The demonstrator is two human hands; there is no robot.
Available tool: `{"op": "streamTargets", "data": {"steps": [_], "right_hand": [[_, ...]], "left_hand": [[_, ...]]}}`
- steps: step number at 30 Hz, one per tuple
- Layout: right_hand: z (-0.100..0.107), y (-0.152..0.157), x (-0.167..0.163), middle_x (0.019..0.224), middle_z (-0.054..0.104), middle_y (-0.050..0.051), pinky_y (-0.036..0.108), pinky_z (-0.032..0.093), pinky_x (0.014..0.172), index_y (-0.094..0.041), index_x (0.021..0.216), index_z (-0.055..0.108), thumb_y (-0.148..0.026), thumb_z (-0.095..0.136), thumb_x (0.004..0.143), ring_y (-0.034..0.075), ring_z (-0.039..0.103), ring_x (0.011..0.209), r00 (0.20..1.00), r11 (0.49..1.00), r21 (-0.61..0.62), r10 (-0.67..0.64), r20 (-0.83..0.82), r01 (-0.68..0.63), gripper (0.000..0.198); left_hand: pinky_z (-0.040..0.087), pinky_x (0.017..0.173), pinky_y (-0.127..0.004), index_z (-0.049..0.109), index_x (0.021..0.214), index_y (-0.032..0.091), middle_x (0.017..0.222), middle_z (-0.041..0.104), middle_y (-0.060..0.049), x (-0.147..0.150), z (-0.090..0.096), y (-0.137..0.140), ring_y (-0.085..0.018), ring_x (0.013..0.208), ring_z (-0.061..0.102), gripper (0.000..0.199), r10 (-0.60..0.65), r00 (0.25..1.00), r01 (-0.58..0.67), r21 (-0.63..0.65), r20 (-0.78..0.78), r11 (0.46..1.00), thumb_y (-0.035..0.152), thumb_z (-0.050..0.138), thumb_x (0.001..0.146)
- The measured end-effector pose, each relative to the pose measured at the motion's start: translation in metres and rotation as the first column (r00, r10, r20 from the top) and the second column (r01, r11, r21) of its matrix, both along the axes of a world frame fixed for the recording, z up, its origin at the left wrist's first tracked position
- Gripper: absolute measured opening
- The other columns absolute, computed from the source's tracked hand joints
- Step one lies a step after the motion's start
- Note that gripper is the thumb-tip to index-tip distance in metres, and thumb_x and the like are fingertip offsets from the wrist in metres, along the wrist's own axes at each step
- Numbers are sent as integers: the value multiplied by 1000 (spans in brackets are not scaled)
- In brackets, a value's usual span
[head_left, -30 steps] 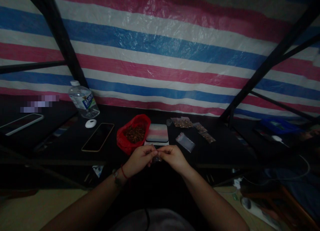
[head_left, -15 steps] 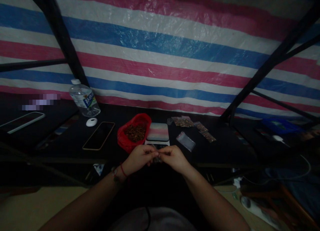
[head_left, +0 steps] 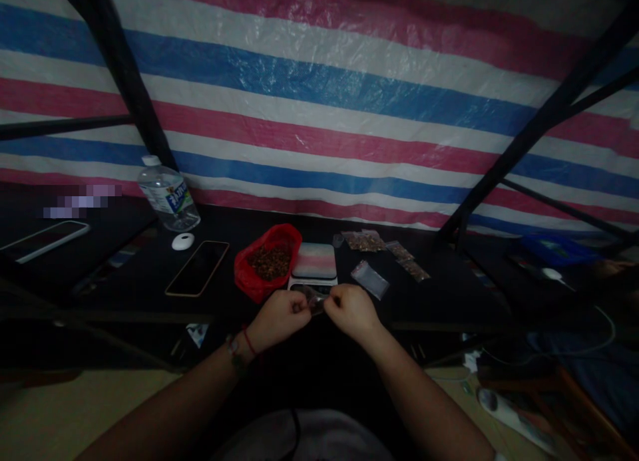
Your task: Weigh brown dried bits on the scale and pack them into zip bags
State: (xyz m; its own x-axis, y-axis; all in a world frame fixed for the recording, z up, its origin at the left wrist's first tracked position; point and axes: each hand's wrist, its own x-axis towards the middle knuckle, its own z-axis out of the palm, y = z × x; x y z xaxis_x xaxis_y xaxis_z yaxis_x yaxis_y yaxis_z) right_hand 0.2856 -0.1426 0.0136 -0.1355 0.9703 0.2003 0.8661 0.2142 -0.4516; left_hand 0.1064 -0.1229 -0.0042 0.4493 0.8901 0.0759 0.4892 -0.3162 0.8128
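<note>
Between my hands a small clear plastic bag (head_left: 316,302) is stretched out, one side pinched by each hand. My left hand (head_left: 285,314) has its fingers closed on the bag's left side. On the right side, the curled fingers of my right hand (head_left: 352,311) grip it too. Just beyond stands a small digital scale (head_left: 314,261) with a shiny platform; the hands and bag partly cover its front. Left of the scale, a red plastic bag (head_left: 244,269) lies open around brown, grain-like bits (head_left: 270,263). To the right is a flat zip bag (head_left: 370,279) that looks unfilled.
Several filled zip bags (head_left: 364,241) lie at the back right of the black table (head_left: 449,295). On the left are a phone (head_left: 198,269), a white round case (head_left: 183,241) and a clear bottle (head_left: 168,196). Dark metal posts (head_left: 469,201) frame the striped sheet behind.
My hands have moved apart from touching fingertips, and the clear bag now shows stretched between them. The things on the table stay where they were.
</note>
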Motion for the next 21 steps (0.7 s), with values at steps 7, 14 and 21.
{"op": "streamTargets", "data": {"steps": [7, 14, 21], "right_hand": [[0, 3, 4, 56, 49, -2, 22, 33, 56, -18, 51, 49, -19, 50, 75, 11, 46, 57, 861, 963, -35, 224, -456, -269, 23], [-19, 14, -5, 119, 57, 4, 30, 47, 78, -28, 115, 52, -20, 69, 64, 18, 59, 96, 380, 938, -212, -96, -920, -275, 54], [-15, 19, -26, 86, 68, 3, 20, 49, 55, -18, 98, 58, -33, 76, 66, 14, 65, 70, 159, 815, -309, -265, -951, -490, 40]], "left_hand": [[44, 69, -25, 53, 53, 17, 76, 61, -4, -6, 14, 6, -15, 74, 56, 19, -4, 989, -17, 141, 150, 990, 19, 48, 71], [46, 76, -28, 46, 52, 17, 89, 66, -6, -23, 30, 11, -17, 82, 59, 25, 41, 946, -82, 114, 323, 990, 23, 49, 76], [47, 71, -27, 53, 71, 17, 86, 63, -5, -39, 34, 26, -16, 79, 59, 19, 204, 837, -294, 102, 508, 950, 34, 58, 77]]}}
